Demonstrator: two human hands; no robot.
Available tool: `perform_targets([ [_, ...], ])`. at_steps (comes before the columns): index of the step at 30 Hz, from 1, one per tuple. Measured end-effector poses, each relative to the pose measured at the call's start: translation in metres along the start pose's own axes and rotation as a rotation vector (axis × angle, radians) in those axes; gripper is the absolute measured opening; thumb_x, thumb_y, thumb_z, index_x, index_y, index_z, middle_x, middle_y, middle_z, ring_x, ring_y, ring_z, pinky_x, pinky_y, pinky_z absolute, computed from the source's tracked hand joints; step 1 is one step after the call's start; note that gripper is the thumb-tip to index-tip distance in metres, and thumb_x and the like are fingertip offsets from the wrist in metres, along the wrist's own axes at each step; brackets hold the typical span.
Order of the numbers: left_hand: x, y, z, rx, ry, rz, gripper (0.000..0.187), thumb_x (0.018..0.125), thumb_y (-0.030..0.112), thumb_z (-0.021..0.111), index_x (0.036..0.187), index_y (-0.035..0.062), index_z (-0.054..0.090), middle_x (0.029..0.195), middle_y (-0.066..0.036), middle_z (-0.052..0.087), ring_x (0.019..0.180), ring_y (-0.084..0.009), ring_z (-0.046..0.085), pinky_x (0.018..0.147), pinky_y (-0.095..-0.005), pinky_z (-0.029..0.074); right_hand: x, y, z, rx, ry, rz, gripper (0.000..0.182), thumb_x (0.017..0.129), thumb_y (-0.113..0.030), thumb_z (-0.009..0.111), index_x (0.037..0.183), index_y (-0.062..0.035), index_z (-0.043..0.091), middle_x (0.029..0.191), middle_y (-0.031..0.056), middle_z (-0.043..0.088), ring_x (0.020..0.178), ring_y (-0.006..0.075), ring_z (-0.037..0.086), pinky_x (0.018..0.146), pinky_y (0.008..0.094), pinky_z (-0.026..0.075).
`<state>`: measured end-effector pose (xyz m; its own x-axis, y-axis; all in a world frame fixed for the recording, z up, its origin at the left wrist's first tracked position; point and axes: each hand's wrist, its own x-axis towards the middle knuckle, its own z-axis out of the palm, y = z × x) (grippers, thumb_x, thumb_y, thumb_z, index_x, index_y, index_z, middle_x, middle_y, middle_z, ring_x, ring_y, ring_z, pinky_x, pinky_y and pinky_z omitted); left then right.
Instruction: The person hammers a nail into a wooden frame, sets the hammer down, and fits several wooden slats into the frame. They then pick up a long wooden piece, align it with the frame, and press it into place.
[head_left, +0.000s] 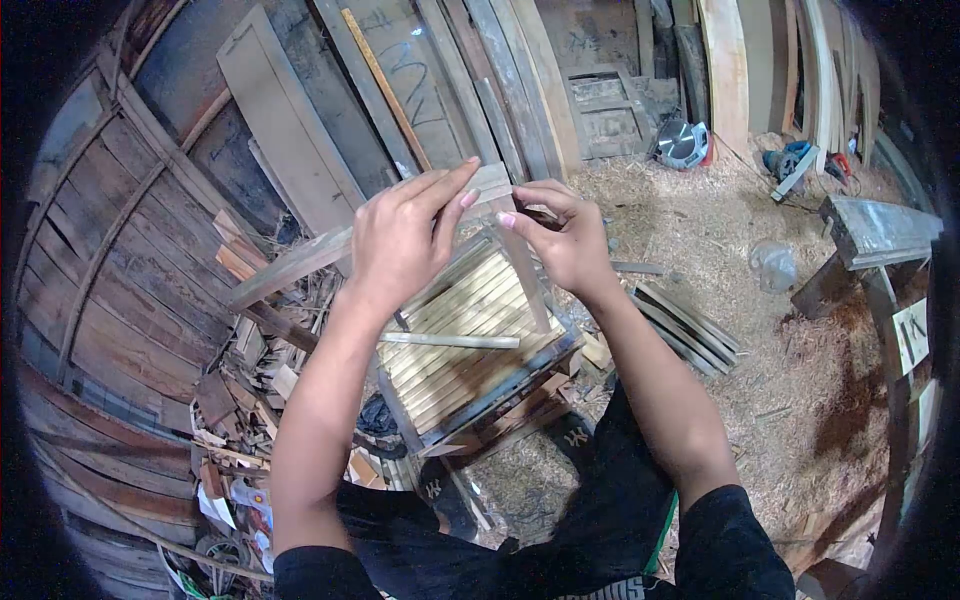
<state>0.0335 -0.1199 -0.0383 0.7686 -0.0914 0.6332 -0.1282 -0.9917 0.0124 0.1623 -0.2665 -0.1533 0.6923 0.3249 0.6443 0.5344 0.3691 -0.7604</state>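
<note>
Two pale wooden strips meet at a corner up in front of me. The long strip (292,268) slants down to the left, and the shorter strip (524,268) runs down from the joint between my hands. My left hand (405,235) is closed around the long strip just left of the corner, thumb and forefinger near its end. My right hand (565,232) pinches the shorter strip near its top, thumb on the near side. Below them lies a slatted wooden panel (470,385) in a dark frame, with a loose thin stick (450,341) across it.
Wood scraps (240,385) are heaped at the left. Boards (290,110) lean against the far wall. A circular saw (683,145) and another power tool (790,165) sit on the shavings-covered floor. Stacked strips (685,330) lie at right, near a wooden bench (880,232).
</note>
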Motion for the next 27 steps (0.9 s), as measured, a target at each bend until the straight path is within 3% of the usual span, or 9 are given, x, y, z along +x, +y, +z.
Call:
perform_targets([
  [5,0.0,-0.001,0.0,-0.135,0.019,-0.119,0.023,0.101,0.015,0.07,0.123,0.0079,0.076,0.114,-0.018,0.079,0.105,-0.0365,0.077,0.088,-0.0415,0.061,-0.001,0.005,0.002,-0.014,0.011,-0.011,0.041,0.087,-0.017,0.09,0.117,0.0076,0.077,0.116,0.0173,0.074,0.104,0.0219,0.074,0.091,0.0328,0.059],
  [7,0.003,0.0,-0.006,-0.091,-0.078,-0.149,0.017,0.1,0.013,0.073,0.114,0.004,0.076,0.111,-0.018,0.079,0.104,-0.0353,0.078,0.086,-0.0397,0.061,0.0,0.005,0.003,0.06,0.015,0.014,0.041,0.087,-0.017,0.09,0.117,0.0076,0.077,0.115,0.0171,0.074,0.104,0.0211,0.073,0.091,0.0325,0.059],
  [10,0.0,-0.009,0.002,-0.145,0.02,-0.048,0.018,0.099,0.012,0.075,0.113,0.0016,0.076,0.106,-0.019,0.08,0.101,-0.0336,0.079,0.083,-0.0393,0.061,0.0,0.005,0.001,0.015,0.004,0.007,0.041,0.087,-0.016,0.089,0.119,0.0072,0.076,0.116,0.0163,0.074,0.105,0.0207,0.073,0.092,0.0327,0.059],
  [16,-0.001,-0.011,0.002,-0.169,0.016,-0.052,0.019,0.098,0.013,0.075,0.111,-0.0002,0.075,0.106,-0.02,0.079,0.1,-0.0339,0.079,0.082,-0.0399,0.061,0.001,-0.009,-0.006,0.22,0.016,0.086,0.034,0.094,-0.008,0.081,0.124,0.0069,0.074,0.123,0.015,0.072,0.11,0.0194,0.072,0.096,0.0318,0.058],
  [20,-0.001,-0.012,0.002,-0.153,0.004,-0.07,0.02,0.098,0.014,0.076,0.111,-0.0004,0.075,0.105,-0.021,0.079,0.1,-0.0346,0.079,0.083,-0.04,0.061,0.004,-0.006,-0.012,0.306,0.036,0.015,0.029,0.098,-0.005,0.075,0.124,0.0081,0.074,0.122,0.0166,0.074,0.113,0.0196,0.072,0.1,0.0329,0.058],
  [22,0.0,-0.011,0.002,-0.156,-0.014,-0.095,0.021,0.098,0.015,0.076,0.111,-0.0006,0.075,0.104,-0.021,0.079,0.1,-0.0351,0.079,0.083,-0.0396,0.06,0.003,-0.021,-0.012,0.174,0.117,0.103,0.026,0.1,-0.003,0.072,0.123,0.009,0.074,0.116,0.0182,0.078,0.109,0.0209,0.075,0.1,0.0336,0.059],
  [27,-0.001,-0.013,0.002,-0.159,-0.004,-0.081,0.021,0.098,0.016,0.076,0.111,-0.0009,0.075,0.104,-0.02,0.079,0.101,-0.035,0.079,0.084,-0.0393,0.06,0.015,-0.034,-0.019,0.268,0.153,0.067,0.023,0.102,-0.001,0.069,0.122,0.0096,0.074,0.107,0.0181,0.08,0.099,0.0208,0.078,0.094,0.0312,0.061],
])
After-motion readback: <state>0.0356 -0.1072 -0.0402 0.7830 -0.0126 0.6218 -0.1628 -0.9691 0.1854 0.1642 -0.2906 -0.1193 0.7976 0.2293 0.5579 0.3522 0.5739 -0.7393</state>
